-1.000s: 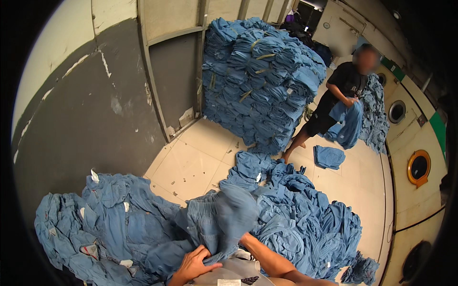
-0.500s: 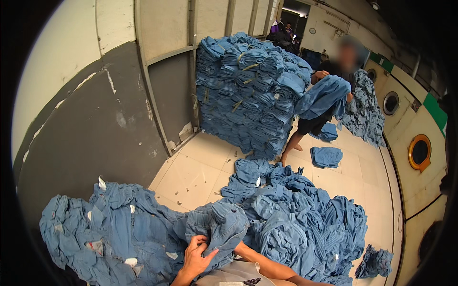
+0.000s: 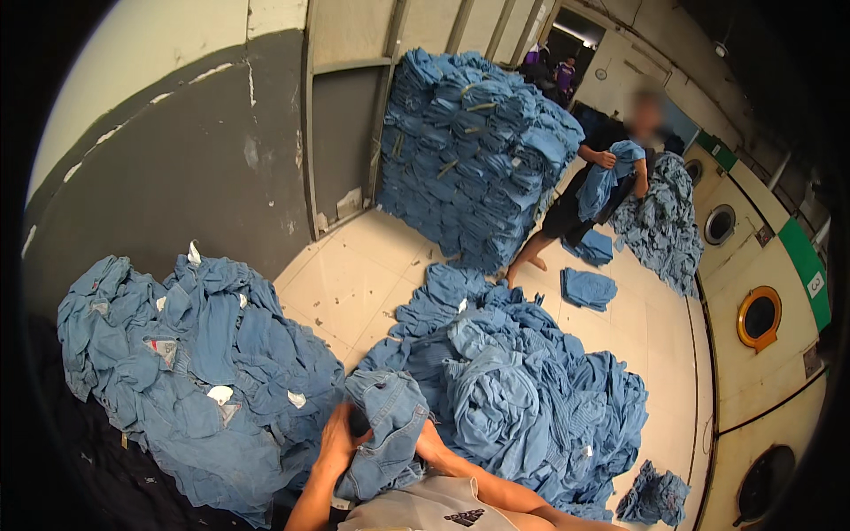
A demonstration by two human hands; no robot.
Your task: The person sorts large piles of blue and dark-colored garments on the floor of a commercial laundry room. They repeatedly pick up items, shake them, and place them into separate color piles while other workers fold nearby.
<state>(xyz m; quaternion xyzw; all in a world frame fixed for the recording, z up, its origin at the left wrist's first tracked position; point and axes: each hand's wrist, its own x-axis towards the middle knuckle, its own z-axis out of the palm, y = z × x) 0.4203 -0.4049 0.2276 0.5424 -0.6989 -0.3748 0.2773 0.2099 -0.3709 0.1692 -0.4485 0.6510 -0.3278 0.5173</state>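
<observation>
One blue denim garment sits between the left hand and right hand, near a crumpled heap, but I cannot tell either grip: blur smears the left's fingers, cloth hides the right's.

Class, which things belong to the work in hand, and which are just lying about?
Belonging to the work:
blue denim garment, in left hand and right hand, mostly hidden
probably left clothes pile, right clothes pile

Seemingly just lying about:
folded blue cloth on the floor
small crumpled heap, lower right
dark cloth, lower left
</observation>
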